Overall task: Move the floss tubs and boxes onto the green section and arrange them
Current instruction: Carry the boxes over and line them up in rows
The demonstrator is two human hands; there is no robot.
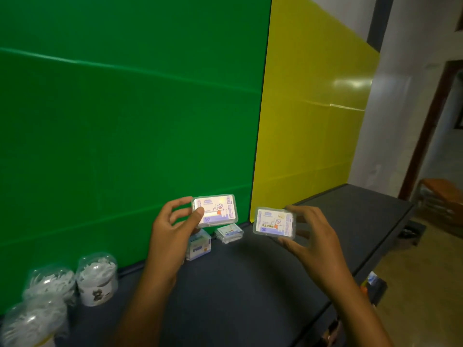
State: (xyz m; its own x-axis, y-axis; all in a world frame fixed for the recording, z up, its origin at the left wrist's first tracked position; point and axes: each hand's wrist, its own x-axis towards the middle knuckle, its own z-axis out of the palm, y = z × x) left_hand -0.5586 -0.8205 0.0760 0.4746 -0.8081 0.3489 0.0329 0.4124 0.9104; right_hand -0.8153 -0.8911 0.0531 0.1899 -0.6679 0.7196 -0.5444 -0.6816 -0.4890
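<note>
Left hand (pixel 172 229): raised above the surface, forearm extended from the lower centre, thumb and curled fingers pinching the short end of a flat, clear plastic floss box with a cartoon label (pixel 215 210). Right hand (pixel 314 242): raised at similar height, palm toward the camera, fingers and thumb gripping a second clear plastic labelled floss box (pixel 274 222) by its edges.

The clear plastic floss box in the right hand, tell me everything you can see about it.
The clear rectangular plastic floss box has rounded corners and a pale label showing a cartoon figure, printed text and "50" on a purple band. It is closed as far as can be seen, held in the air above the dark table, label toward the camera, slightly tilted. The right hand pinches it from its right side.
</note>
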